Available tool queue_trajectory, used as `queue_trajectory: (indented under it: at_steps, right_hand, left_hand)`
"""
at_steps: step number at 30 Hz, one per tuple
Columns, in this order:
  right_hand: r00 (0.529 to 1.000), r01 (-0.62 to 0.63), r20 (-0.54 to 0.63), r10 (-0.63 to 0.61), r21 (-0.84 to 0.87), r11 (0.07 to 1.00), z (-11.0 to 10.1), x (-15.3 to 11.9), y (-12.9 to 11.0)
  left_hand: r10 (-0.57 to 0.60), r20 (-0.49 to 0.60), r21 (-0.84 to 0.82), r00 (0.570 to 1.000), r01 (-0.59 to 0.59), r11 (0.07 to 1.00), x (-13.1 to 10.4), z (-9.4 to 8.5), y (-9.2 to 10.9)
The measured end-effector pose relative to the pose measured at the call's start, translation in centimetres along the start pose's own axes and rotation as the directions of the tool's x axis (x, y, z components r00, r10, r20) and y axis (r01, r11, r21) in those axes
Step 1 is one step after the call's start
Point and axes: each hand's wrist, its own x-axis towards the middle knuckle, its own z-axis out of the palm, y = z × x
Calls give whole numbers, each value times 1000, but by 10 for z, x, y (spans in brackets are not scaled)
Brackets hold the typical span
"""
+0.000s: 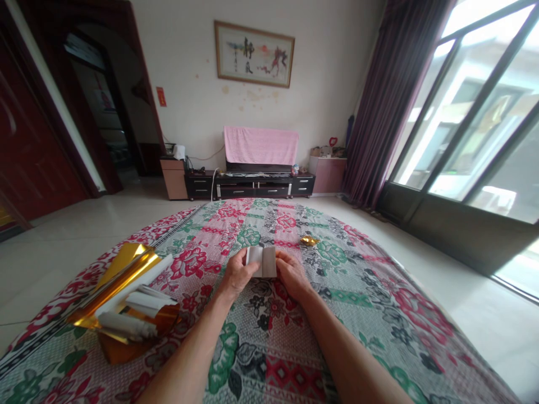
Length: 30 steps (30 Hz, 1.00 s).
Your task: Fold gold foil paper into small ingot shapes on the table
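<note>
Between my two hands is a small folded piece of paper (268,262), its pale grey side toward me and a crease running down it. My left hand (237,273) grips its left edge, thumb on the front face. The right edge is held by my right hand (292,272), whose fingertips are partly behind the paper. A small folded gold paper piece (309,240) sits on the patterned cloth beyond my right hand. To the left lies a heap of gold foil paper (130,280), with several white-backed rolled or folded sheets (147,303) on top.
A floral cloth (353,320) covers the round surface before me. Past it stand a low black TV cabinet (240,191) and a television under a pink cloth (261,145). A purple curtain (383,101) and glass panes are on the right; a doorway is on the left.
</note>
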Motion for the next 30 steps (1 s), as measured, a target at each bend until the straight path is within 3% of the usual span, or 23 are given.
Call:
queue_trajectory:
  at_steps: [4,24,30]
  right_hand:
    - [994,-66,91,54,138,988,2,1,-1]
    - [987,-101,148,68,226,969,1,1,-2]
    - [988,-123,125,92,266,956,-2,2,0]
  left_hand:
    - [2,-1,11,1000,-2,1000,1,0,-1]
    - [67,30,79,997,-69,994,1,0,-5]
    - [120,3,200,993,-119,973,2,-1,-4]
